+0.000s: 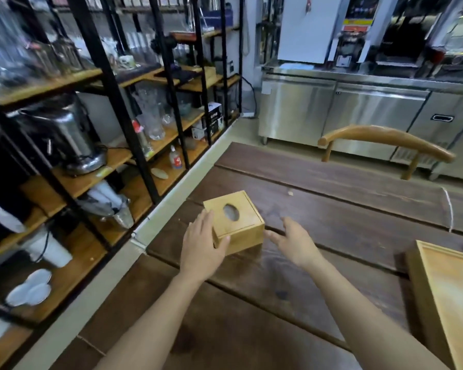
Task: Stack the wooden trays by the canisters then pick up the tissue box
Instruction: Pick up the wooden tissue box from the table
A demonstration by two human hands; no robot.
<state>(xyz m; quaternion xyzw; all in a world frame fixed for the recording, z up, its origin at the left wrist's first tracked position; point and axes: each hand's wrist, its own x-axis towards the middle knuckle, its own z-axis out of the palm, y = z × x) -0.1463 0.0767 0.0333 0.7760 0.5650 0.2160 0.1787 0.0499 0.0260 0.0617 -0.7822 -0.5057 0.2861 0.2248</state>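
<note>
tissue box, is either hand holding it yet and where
Not fully held. The left hand lies against the tissue box at its left side, thumb on the near top edge. The right hand is open beside its right side, apart from it.

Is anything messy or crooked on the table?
A little. The wooden tissue box sits turned at an angle to the table planks, and a small pale crumb lies beyond it. Nothing looks spilled or broken.

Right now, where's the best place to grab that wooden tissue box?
Grip the tissue box by its two opposite side walls, one hand per side. The left hand already touches its left edge; the right hand hovers open beside it. The flat upright walls probably suit a squeeze.
</note>
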